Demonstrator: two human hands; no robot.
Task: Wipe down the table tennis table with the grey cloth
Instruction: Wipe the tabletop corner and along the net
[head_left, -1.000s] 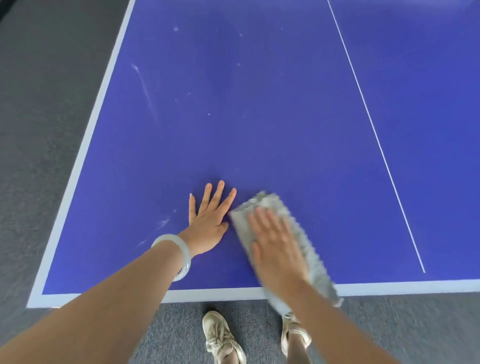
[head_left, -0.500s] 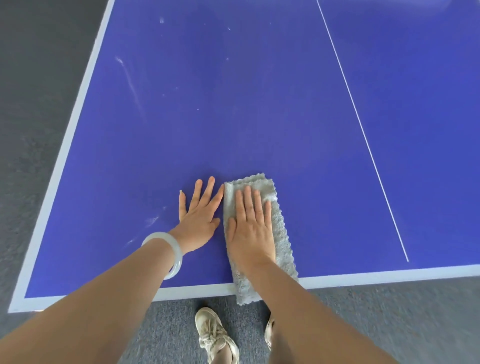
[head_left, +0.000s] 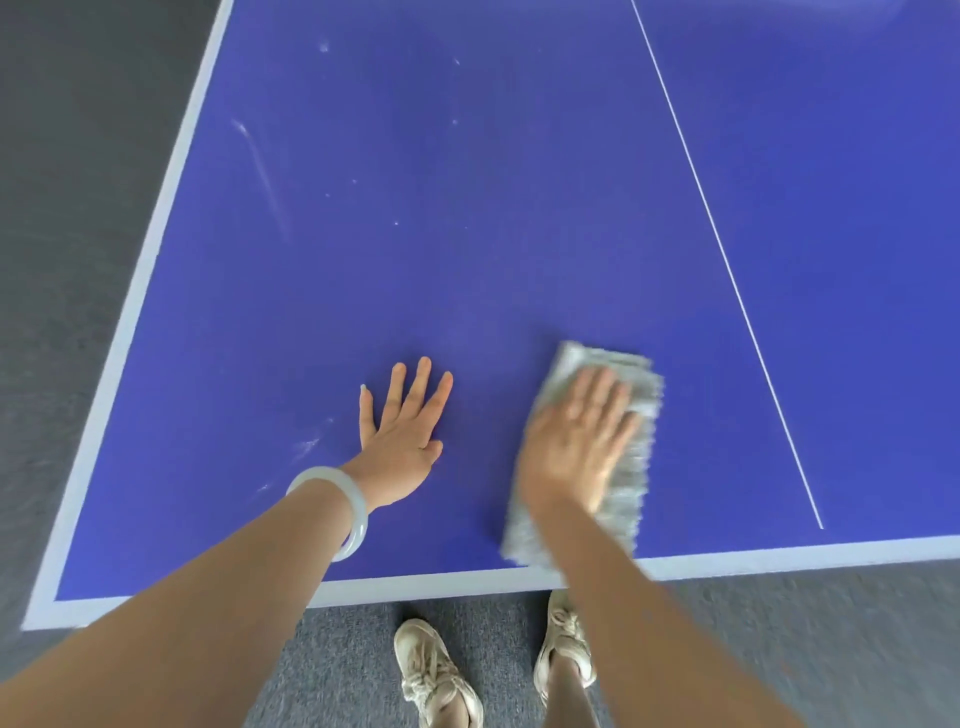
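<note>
Right grip (head_left: 576, 441) lies flat, fingers straight, pressing the grey cloth (head_left: 597, 358) onto the blue desk (head_left: 467, 260) near its front edge; left grip (head_left: 402, 431) rests flat, fingers spread, apart from the cloth.

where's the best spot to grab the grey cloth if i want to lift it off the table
Probably the far short end of the grey cloth: it lies flat on the table, and the right hand presses flat over its middle, leaving that end bare. Come down from above at the far side and pinch your grip there.
</note>
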